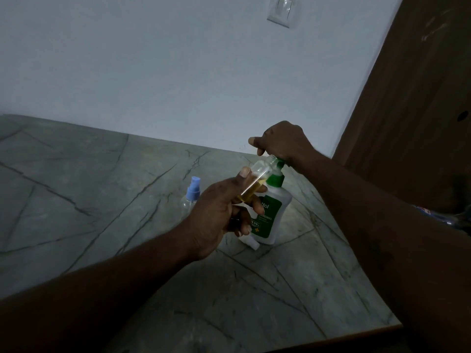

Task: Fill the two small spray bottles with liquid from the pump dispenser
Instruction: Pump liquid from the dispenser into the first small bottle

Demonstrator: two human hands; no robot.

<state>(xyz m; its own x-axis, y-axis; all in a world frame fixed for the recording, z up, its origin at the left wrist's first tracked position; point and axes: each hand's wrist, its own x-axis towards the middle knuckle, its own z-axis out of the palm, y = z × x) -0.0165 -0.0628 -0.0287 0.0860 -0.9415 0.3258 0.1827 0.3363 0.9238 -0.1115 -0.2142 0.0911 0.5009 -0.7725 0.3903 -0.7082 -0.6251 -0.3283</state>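
View: everything below is taken from the head camera, which looks down over both forearms.
Left hand [219, 212]: it is clamped round a small spray bottle [260, 171], with the thumb laid along the side of the bottle and the fingers curled beneath it.
Small spray bottle: it is held off the table and tilted, with no sprayer fitted. Its open neck is raised to the spout of the pump dispenser [276, 207]. Yellow liquid is seen in its lower part, while the upper part is clear.
Right hand [283, 141]: it is set on top of the dispenser's green pump head, with the fingers curled down over it and the thumb stuck out to the left. The pump head is mostly hidden beneath the hand.
Pump dispenser: a white bottle with a green label and a green collar is stood upright on the table [102, 200], near the right edge and just behind the left hand.
Second spray bottle [192, 193]: it is stood upright on the table with a blue sprayer fitted, left of the dispenser and partly hidden by the left hand. Its fill level cannot be told.
White sprayer top [251, 242]: it is laid on its side on the table, at the foot of the dispenser.
Table: a grey marbled surface with dark veins is seen.
Surroundings: a pale wall [153, 72] with a switch plate [281, 11] is seen behind, and a brown wooden door [420, 110] at the right.
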